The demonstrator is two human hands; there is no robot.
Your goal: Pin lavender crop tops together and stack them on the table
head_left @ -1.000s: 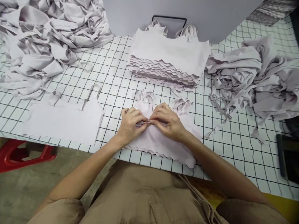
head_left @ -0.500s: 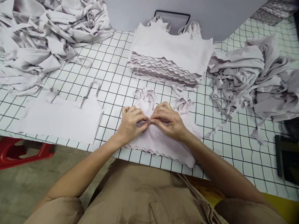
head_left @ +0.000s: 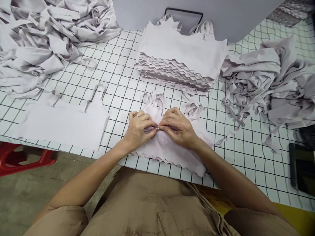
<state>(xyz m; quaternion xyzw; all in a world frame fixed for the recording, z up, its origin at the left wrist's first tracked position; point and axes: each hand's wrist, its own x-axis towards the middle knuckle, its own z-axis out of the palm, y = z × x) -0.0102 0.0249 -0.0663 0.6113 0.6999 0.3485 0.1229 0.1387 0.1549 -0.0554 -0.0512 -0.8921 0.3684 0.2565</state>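
Observation:
My left hand [head_left: 141, 129] and my right hand [head_left: 178, 127] meet fingertip to fingertip over a pale lilac strappy top [head_left: 169, 152]. Between them both pinch a thin pale strap [head_left: 157, 127], with what looks like a small slider or ring on it; the fingers hide most of this piece. The top lies at the table's front edge, its wavy hem towards me and its loops of strap beyond my hands. To the left, a similar top [head_left: 64, 126] is spread flat, with its straps pointing away.
Behind my hands sits a neat stack of tops [head_left: 182, 46]. Loose garments are heaped at the back left [head_left: 44, 46] and on the right [head_left: 256, 75]. A dark phone-like object [head_left: 302, 168] lies far right. Below the table's left edge is a red plastic stool [head_left: 27, 160].
The view has shifted slightly, with the stack and left top sitting a little higher in it. Both hands keep their pinch, with only tiny fingertip movement at the strap.

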